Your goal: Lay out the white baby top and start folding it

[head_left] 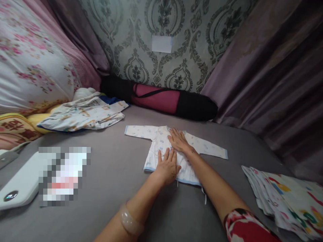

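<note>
A small white baby shirt [155, 148] with pale prints and light-blue trim lies spread out on the grey sheet, both sleeves stretched to the sides. White ties trail from its lower hem. My left hand [168, 166] rests flat on the lower front of the shirt, fingers apart. Farther up, near the neckline, my right hand [179, 140] lies flat with its fingers stretched out. Neither hand grips anything. The cloth under both palms is hidden.
Folded printed cloths [285, 198] lie at the right. At the left are a white device [22, 181], a blurred-out item [65, 176] and a crumpled printed cloth [85, 112]. A long black-and-maroon bag [156, 99] lies along the wall. Curtains [264, 74] hang at the right.
</note>
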{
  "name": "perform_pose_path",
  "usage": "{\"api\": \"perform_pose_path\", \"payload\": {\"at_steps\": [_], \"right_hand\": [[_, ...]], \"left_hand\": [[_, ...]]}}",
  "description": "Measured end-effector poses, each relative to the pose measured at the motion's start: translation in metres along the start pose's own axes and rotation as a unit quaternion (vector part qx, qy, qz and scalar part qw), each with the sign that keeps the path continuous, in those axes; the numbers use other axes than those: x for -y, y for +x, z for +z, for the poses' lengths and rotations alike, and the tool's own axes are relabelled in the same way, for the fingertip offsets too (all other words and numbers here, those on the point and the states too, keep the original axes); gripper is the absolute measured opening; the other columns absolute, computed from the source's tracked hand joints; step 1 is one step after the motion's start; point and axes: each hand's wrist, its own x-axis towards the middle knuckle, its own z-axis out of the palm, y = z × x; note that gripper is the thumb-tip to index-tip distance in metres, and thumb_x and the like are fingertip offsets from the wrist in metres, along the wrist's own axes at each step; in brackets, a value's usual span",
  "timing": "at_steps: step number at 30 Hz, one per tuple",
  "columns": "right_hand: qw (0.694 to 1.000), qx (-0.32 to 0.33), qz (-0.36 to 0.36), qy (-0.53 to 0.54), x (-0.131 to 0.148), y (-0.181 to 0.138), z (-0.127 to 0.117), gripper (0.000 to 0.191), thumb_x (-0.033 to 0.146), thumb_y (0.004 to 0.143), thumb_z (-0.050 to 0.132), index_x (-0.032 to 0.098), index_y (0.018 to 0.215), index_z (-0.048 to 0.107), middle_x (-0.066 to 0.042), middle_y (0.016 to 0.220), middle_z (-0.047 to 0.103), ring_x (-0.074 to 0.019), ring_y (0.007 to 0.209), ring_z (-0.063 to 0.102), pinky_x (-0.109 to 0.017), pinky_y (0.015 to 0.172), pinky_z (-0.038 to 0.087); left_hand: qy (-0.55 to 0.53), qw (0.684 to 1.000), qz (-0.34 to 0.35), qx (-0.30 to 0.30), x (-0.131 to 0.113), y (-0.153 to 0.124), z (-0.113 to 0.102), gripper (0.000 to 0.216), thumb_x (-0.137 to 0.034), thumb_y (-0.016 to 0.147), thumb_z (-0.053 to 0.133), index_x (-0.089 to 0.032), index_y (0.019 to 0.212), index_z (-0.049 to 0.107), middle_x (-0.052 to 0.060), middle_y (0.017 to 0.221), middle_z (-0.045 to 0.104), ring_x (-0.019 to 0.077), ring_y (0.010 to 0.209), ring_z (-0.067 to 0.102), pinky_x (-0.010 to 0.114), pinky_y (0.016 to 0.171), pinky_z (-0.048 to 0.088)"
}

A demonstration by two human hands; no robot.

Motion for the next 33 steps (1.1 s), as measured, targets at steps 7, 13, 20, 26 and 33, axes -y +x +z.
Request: {"api": "perform_pose_path", "payload": {"at_steps": [7, 13, 20, 26, 33], "right_hand": [[1.000, 0.016, -0.006, 0.003, 0.007, 0.007, -0.012, 0.063, 0.044, 0.097, 0.017, 0.010, 0.150, 0.021, -0.012, 0.157, 0.015, -0.0239, 0.145, 0.009, -0.045, 0.115, 0.008], [0.996, -0.001, -0.092, -0.010, 0.025, 0.024, 0.000, 0.062, 0.042, 0.097, 0.019, 0.008, 0.149, 0.023, -0.009, 0.157, 0.017, -0.0208, 0.144, 0.011, -0.038, 0.116, 0.008], [0.983, -0.034, -0.056, 0.174, 0.017, 0.034, -0.005, 0.060, 0.042, 0.097, 0.017, 0.014, 0.148, 0.030, -0.008, 0.154, 0.027, -0.0182, 0.142, 0.021, -0.037, 0.116, 0.016], [0.968, -0.150, 0.052, 0.197, -0.013, -0.014, -0.021, 0.064, 0.040, 0.092, 0.031, 0.007, 0.147, 0.027, -0.015, 0.153, 0.028, -0.0223, 0.141, 0.024, -0.038, 0.115, 0.020], [0.989, -0.064, 0.134, 0.024, -0.003, -0.073, 0.012, 0.065, 0.040, 0.096, 0.022, -0.001, 0.146, 0.027, -0.019, 0.154, 0.020, -0.0268, 0.144, 0.013, -0.041, 0.116, 0.010]], "left_hand": [[-0.026, 0.999, 0.010, 0.022, 0.000, -0.004, -0.029, 0.058, -0.043, 0.094, 0.035, -0.011, 0.142, 0.035, 0.016, 0.154, 0.026, 0.0344, 0.142, 0.019, 0.064, 0.111, 0.015], [-0.030, 0.997, 0.016, 0.066, -0.001, -0.005, -0.031, 0.064, -0.042, 0.093, 0.038, -0.006, 0.144, 0.027, 0.019, 0.155, 0.017, 0.0348, 0.144, 0.008, 0.065, 0.111, 0.010], [-0.122, 0.989, 0.051, 0.070, 0.020, -0.004, -0.054, 0.043, -0.037, 0.090, 0.046, -0.019, 0.130, 0.050, 0.013, 0.153, 0.030, 0.0304, 0.140, 0.026, 0.061, 0.111, 0.018], [-0.162, 0.976, -0.102, -0.100, 0.063, 0.003, -0.074, 0.035, -0.020, 0.091, 0.035, -0.017, 0.119, 0.056, 0.012, 0.128, 0.059, 0.0220, 0.119, 0.054, 0.037, 0.102, 0.040], [0.021, 0.991, -0.120, -0.056, 0.062, 0.007, -0.030, 0.047, -0.022, 0.092, 0.034, -0.005, 0.136, 0.040, 0.020, 0.150, 0.031, 0.0319, 0.142, 0.022, 0.049, 0.112, 0.023]]}}
